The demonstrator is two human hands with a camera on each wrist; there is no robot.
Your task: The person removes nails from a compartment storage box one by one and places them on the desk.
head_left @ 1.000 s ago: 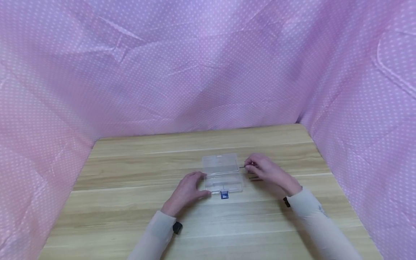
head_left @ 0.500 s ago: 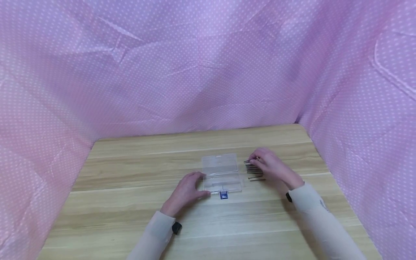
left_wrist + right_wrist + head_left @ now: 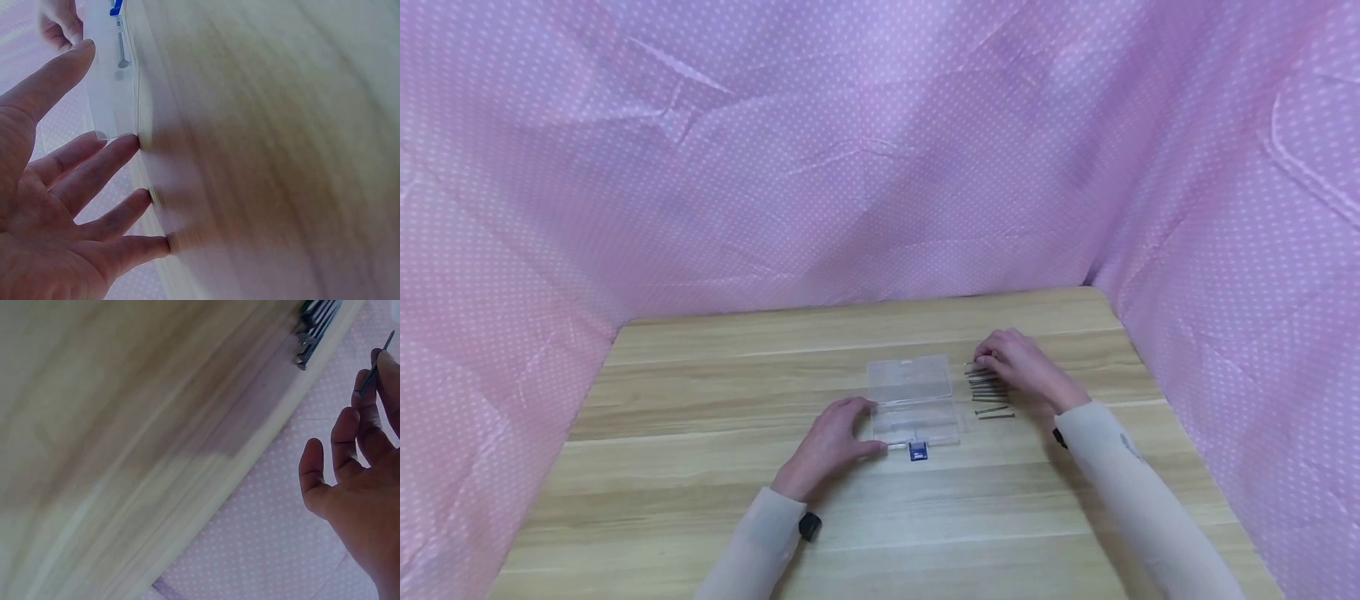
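Right hand [image 3: 1018,367] has slid back to the far nails [image 3: 987,390], pinching one. Left hand [image 3: 833,440], fingers straight, steadies the clear plastic box [image 3: 912,402] mid-worktop. Better lift that nail slowly, probably.

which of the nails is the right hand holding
The farthest nail, at the top of the row of nails beside the clear box. The right hand pinches it; the others lie untouched nearer the person.

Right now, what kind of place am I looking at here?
Probably a makeshift recording booth, not a lived-in room: a wooden table walled on three sides by pink dotted cloth, with only a clear plastic box and a row of nails on it.
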